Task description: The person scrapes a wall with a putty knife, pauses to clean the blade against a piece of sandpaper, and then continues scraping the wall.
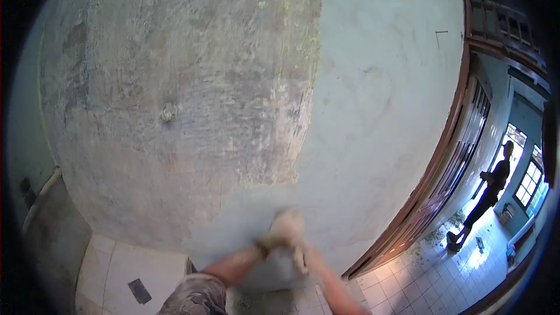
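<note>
My left hand (284, 230), in what looks like a pale glove, is raised against the lower part of the wall (373, 134), below the edge of the stripped patch. It is blurred by motion and looks closed. Right beside and slightly below it, my right hand (301, 258) is closed, with its fingers curled. The two hands are close together, perhaps on one tool, but whatever is between them is hidden. Above them, the bare grey plaster patch (192, 81) borders the pale green paint. A camouflage-patterned cloth (195, 296) shows near my left forearm.
A small dark flat piece (139, 291) lies on the pale ledge or floor at lower left. A wooden door frame (452, 128) stands to the right. Beyond it, a person (493, 189) stands on the tiled floor (426, 283) among debris. A knob-like lump (169, 112) sticks out of the plaster.
</note>
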A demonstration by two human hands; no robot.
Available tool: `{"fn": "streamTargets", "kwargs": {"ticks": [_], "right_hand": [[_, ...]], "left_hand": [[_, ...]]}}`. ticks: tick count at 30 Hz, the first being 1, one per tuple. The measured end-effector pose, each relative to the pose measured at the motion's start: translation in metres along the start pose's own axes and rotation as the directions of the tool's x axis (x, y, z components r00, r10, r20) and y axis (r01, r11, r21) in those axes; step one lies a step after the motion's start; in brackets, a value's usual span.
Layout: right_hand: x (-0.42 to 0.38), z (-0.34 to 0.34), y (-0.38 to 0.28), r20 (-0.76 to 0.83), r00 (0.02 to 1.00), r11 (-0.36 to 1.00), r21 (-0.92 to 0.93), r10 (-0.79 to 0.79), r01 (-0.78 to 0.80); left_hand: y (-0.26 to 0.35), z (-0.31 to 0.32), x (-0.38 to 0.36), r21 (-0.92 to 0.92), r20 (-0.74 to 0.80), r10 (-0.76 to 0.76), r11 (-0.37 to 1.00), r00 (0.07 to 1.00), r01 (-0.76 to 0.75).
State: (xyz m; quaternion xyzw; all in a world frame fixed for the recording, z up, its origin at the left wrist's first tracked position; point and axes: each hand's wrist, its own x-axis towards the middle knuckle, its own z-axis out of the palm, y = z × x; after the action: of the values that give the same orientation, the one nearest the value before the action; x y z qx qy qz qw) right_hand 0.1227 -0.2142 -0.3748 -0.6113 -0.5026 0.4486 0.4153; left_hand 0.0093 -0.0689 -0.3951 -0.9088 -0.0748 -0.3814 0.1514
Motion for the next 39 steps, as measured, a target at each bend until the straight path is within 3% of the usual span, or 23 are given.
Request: {"fn": "streamTargets", "kwargs": {"ticks": [1, 2, 3, 4, 5, 6, 8, 10, 11, 12, 14, 15, 16, 17, 20, 21, 23, 24, 26, 33, 35, 37, 39], "right_hand": [[0.032, -0.004, 0.132, 0.414, 0.907, 0.971, 0.175, 0.080, -0.165], [0.002, 0.012, 0.122, 0.400, 0.849, 0.904, 0.100, 0.346, -0.416], [-0.027, 0.027, 0.109, 0.364, 0.724, 0.770, 0.028, 0.586, -0.637], [-0.035, 0.027, 0.130, 0.372, 0.711, 0.760, 0.023, 0.596, -0.650], [-0.048, 0.029, 0.162, 0.495, 0.772, 0.884, 0.015, 0.399, -0.467], [-0.070, 0.035, 0.173, 0.611, 0.769, 0.961, 0.046, 0.188, -0.271], [-0.081, 0.035, 0.156, 0.649, 0.635, 0.846, -0.026, 0.419, -0.532], [-0.087, 0.032, 0.153, 0.602, 0.789, 0.992, -0.088, 0.126, -0.092], [-0.096, 0.029, 0.123, 0.556, 0.798, 0.973, -0.120, 0.231, -0.197], [-0.102, 0.025, 0.093, 0.505, 0.796, 0.942, -0.153, 0.335, -0.299], [-0.111, 0.014, 0.086, 0.552, 0.804, 0.975, -0.151, 0.221, -0.164], [-0.123, 0.008, 0.084, 0.573, 0.784, 0.970, -0.159, 0.241, -0.182], [-0.134, 0.001, 0.079, 0.627, 0.771, 0.994, -0.042, 0.107, -0.104], [-0.148, -0.008, 0.079, 0.662, 0.749, 0.996, 0.083, -0.033, -0.029], [-0.192, -0.034, 0.104, 0.715, 0.699, 0.992, 0.105, -0.028, -0.068], [-0.207, -0.042, 0.118, 0.725, 0.689, 0.990, 0.113, -0.020, -0.090], [-0.239, -0.057, 0.140, 0.664, 0.747, 0.979, 0.139, 0.020, -0.149], [-0.257, -0.063, 0.148, 0.671, 0.741, 0.975, 0.145, 0.028, -0.168], [-0.277, -0.077, 0.158, 0.645, 0.748, 0.951, 0.107, 0.157, -0.291], [-0.323, -0.115, 0.175, 0.527, 0.830, 0.965, 0.063, 0.183, -0.253], [-0.339, -0.121, 0.176, 0.425, 0.881, 0.952, 0.120, 0.207, -0.281], [-0.356, -0.117, 0.173, 0.386, 0.891, 0.938, 0.146, 0.239, -0.315], [-0.371, -0.109, 0.178, 0.424, 0.887, 0.957, 0.131, 0.182, -0.259]], "left_hand": [[0.040, 0.028, -0.067, -0.148, 0.135, -0.199, 0.964, 0.971, 0.219], [0.081, 0.052, -0.119, -0.215, 0.225, -0.251, 0.930, 0.941, 0.299], [0.116, 0.051, -0.156, -0.293, 0.311, -0.321, 0.863, 0.895, 0.411], [0.141, 0.043, -0.172, -0.297, 0.322, -0.330, 0.855, 0.887, 0.426], [0.170, 0.033, -0.187, -0.374, 0.352, -0.578, 0.634, 0.736, 0.677], [0.197, 0.021, -0.203, -0.419, 0.411, -0.760, 0.332, 0.503, 0.845], [0.211, 0.021, -0.241, -0.384, 0.172, -0.891, 0.332, 0.419, 0.862], [0.208, -0.015, -0.244, -0.330, 0.288, -0.955, -0.030, 0.071, 0.943], [0.191, -0.018, -0.272, -0.650, 0.577, -0.813, -0.394, 0.084, 0.650], [0.179, -0.018, -0.292, -0.667, 0.742, -0.621, -0.723, 0.252, 0.179], [0.198, -0.059, -0.245, -0.742, 0.667, -0.699, -0.656, 0.258, 0.139], [0.217, -0.083, -0.209, -0.776, 0.620, -0.779, -0.591, 0.095, 0.219], [0.235, -0.100, -0.176, -0.791, 0.538, -0.841, -0.527, -0.058, 0.312], [0.254, -0.105, -0.158, -0.789, 0.535, -0.841, -0.532, -0.083, 0.307], [0.308, -0.094, -0.150, -0.860, 0.503, -0.864, -0.500, 0.006, 0.106], [0.324, -0.083, -0.160, -0.852, 0.512, -0.859, -0.511, -0.018, 0.114], [0.355, -0.071, -0.165, -0.833, 0.534, -0.845, -0.529, -0.015, 0.162], [0.371, -0.082, -0.139, -0.808, 0.556, -0.828, -0.557, -0.063, 0.193], [0.387, -0.085, -0.125, -0.786, 0.564, -0.823, -0.562, -0.076, 0.256], [0.430, -0.078, -0.086, -0.750, 0.554, -0.814, -0.579, -0.175, 0.319], [0.444, -0.093, -0.073, -0.758, 0.576, -0.806, -0.590, -0.140, 0.279], [0.453, -0.107, -0.083, -0.697, 0.628, -0.776, -0.594, -0.056, 0.401], [0.467, -0.118, -0.116, -0.668, 0.620, -0.783, -0.562, -0.052, 0.488]]}}
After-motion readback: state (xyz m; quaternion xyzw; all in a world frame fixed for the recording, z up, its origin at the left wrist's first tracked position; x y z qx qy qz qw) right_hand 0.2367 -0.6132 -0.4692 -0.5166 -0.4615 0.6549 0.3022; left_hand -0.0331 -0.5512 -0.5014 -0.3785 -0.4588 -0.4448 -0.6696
